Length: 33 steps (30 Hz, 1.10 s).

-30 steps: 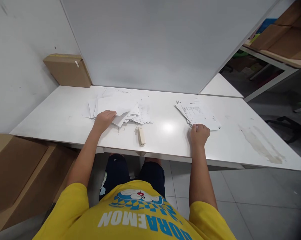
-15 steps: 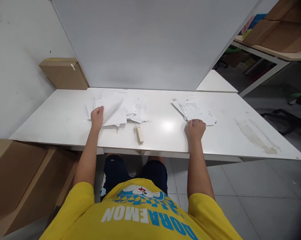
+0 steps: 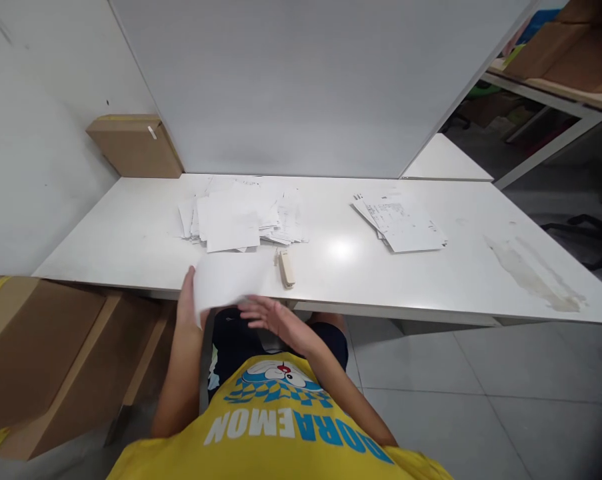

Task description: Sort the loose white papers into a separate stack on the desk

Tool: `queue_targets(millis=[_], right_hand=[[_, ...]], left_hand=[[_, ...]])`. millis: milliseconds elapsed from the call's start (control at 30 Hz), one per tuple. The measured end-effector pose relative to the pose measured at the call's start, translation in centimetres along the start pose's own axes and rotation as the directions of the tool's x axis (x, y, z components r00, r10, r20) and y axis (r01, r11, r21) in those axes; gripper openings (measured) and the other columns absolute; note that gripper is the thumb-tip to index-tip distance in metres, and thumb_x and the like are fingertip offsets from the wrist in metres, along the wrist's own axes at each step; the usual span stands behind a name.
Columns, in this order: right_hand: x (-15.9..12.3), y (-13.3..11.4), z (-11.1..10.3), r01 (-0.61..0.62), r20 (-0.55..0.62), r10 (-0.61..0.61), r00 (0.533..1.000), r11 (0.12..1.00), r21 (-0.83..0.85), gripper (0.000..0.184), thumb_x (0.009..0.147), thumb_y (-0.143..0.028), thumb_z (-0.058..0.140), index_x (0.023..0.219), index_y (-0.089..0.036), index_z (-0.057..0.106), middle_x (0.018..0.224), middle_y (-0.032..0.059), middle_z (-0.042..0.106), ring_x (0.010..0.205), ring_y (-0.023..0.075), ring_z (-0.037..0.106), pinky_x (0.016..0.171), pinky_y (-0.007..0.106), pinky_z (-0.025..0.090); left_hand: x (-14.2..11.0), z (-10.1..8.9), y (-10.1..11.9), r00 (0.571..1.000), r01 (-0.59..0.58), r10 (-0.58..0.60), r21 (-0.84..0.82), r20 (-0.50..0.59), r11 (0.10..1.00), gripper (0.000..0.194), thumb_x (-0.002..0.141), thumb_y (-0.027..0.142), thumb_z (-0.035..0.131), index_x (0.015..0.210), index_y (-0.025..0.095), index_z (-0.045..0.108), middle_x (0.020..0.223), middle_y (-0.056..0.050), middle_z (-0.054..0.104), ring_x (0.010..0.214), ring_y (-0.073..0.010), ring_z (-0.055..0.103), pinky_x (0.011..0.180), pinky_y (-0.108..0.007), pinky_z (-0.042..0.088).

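Observation:
My left hand (image 3: 187,299) grips a white sheet of paper (image 3: 225,280) by its left side, over the front edge of the desk. At the sheet's lower right corner is my right hand (image 3: 268,315), its fingers stretched out and somewhat blurred; whether it touches the paper I cannot tell. A messy pile of papers (image 3: 233,220) lies behind the sheet. Just right of the held sheet rests a cream stapler (image 3: 286,269). Farther right lies a smaller stack of papers (image 3: 405,223) with writing on the top one.
The white desk (image 3: 331,280) backs onto a grey-white panel (image 3: 301,87). A cardboard box (image 3: 135,147) leans in the back left corner. Large cardboard boxes (image 3: 45,347) stand below the desk on the left. A stain (image 3: 535,277) marks the desk's right part.
My left hand has lifted a sheet off the left pile and drawn it toward me. My right hand has left the right stack and swung left to the sheet.

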State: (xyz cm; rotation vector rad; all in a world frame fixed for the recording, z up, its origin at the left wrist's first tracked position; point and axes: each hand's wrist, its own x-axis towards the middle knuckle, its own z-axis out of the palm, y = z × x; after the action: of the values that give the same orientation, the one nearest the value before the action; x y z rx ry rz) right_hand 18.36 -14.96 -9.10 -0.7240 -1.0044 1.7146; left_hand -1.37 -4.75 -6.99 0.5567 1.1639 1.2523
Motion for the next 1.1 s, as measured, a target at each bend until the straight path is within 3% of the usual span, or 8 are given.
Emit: queue_targets(millis=[167,300,500,600,700,800,933,1100], right_hand=[[-1.2,3.1,0.8,-0.071,-0.216,0.107,0.971,0.983,0.170,0.075,0.067,-0.066,0.077,0.129,-0.026,0.061,0.129,0.0108,0.064,0.124,0.0306,0.056,0.107,0.050,0.041],[-1.7,4.8,0.5,-0.014,-0.444,0.056,0.894,0.995,0.097,0.070,0.055,-0.049,0.090,0.118,-0.028,0.067,0.118,0.0074,0.070,0.125,0.0315,0.055,0.113,0.050,0.036],[-3.1,5.0,1.9,0.114,-0.488,0.022,0.873,0.962,0.246,0.075,0.060,-0.044,0.085,0.128,-0.025,0.061,0.119,0.0084,0.070,0.122,0.0302,0.059,0.109,0.051,0.041],[-3.6,3.8,0.7,0.284,-0.702,-0.063,0.709,0.937,0.203,0.076,0.066,-0.045,0.080,0.135,-0.025,0.056,0.127,0.0082,0.067,0.125,0.0277,0.057,0.112,0.049,0.040],[-4.4,2.8,-1.6,0.379,-0.845,-0.134,0.518,0.921,0.086,0.075,0.069,-0.040,0.078,0.138,-0.026,0.053,0.132,0.0058,0.064,0.126,0.0250,0.057,0.114,0.047,0.039],[-5.7,2.3,-3.7,0.435,-0.908,-0.170,0.383,0.901,0.015,0.073,0.069,-0.036,0.078,0.137,-0.025,0.054,0.132,0.0039,0.064,0.126,0.0234,0.058,0.115,0.047,0.038],[-7.7,2.1,-5.1,0.465,-0.954,-0.164,0.251,0.885,-0.030,0.068,0.068,-0.036,0.080,0.131,-0.020,0.059,0.131,0.0051,0.065,0.124,0.0239,0.058,0.116,0.048,0.038],[-9.3,2.6,-5.6,0.435,-0.968,-0.181,0.172,0.896,-0.090,0.063,0.071,-0.036,0.078,0.129,-0.021,0.060,0.129,0.0042,0.065,0.127,0.0232,0.056,0.116,0.047,0.038]], left_hand=[[-1.7,-3.0,-3.6,0.950,-0.107,0.142,0.137,-0.277,0.985,0.040,0.066,0.050,0.079,0.076,0.014,0.065,0.074,-0.001,0.068,0.063,-0.0137,0.061,0.061,-0.025,0.050],[-2.6,-3.0,-4.9,0.942,-0.180,0.229,0.208,-0.243,0.961,0.045,0.066,0.058,0.076,0.068,0.015,0.060,0.062,0.003,0.056,0.057,-0.0106,0.050,0.055,-0.023,0.040],[-2.6,-0.5,-6.1,0.902,-0.374,0.431,0.449,-0.027,0.812,0.051,0.083,0.058,0.059,0.056,0.020,0.038,0.053,0.006,0.033,0.052,-0.0095,0.034,0.051,-0.023,0.029],[-1.2,1.0,-5.5,0.814,-0.554,0.510,0.638,0.278,0.535,0.047,0.092,0.050,0.051,0.056,0.021,0.040,0.053,0.004,0.039,0.052,-0.0124,0.040,0.054,-0.025,0.035],[2.2,3.1,-3.8,0.596,-0.739,0.551,0.667,0.584,0.092,0.026,0.093,0.039,0.049,0.083,0.020,0.064,0.088,-0.007,0.069,0.093,-0.0244,0.062,0.086,-0.036,0.049],[6.4,5.4,-1.9,0.430,-0.820,0.342,0.520,0.836,-0.241,0.039,0.093,0.035,0.049,0.126,0.016,0.059,0.141,-0.013,0.056,0.143,-0.0318,0.035,0.114,-0.048,0.034],[10.6,7.1,0.0,0.375,-0.849,0.122,0.393,0.919,-0.353,0.045,0.097,0.023,0.035,0.138,0.015,0.052,0.150,-0.010,0.048,0.150,-0.0297,0.026,0.119,-0.053,0.025],[13.8,6.2,2.1,0.374,-0.848,0.237,0.434,0.897,-0.305,0.045,0.097,0.022,0.031,0.132,0.019,0.060,0.137,-0.006,0.062,0.147,-0.0245,0.034,0.121,-0.053,0.024]])
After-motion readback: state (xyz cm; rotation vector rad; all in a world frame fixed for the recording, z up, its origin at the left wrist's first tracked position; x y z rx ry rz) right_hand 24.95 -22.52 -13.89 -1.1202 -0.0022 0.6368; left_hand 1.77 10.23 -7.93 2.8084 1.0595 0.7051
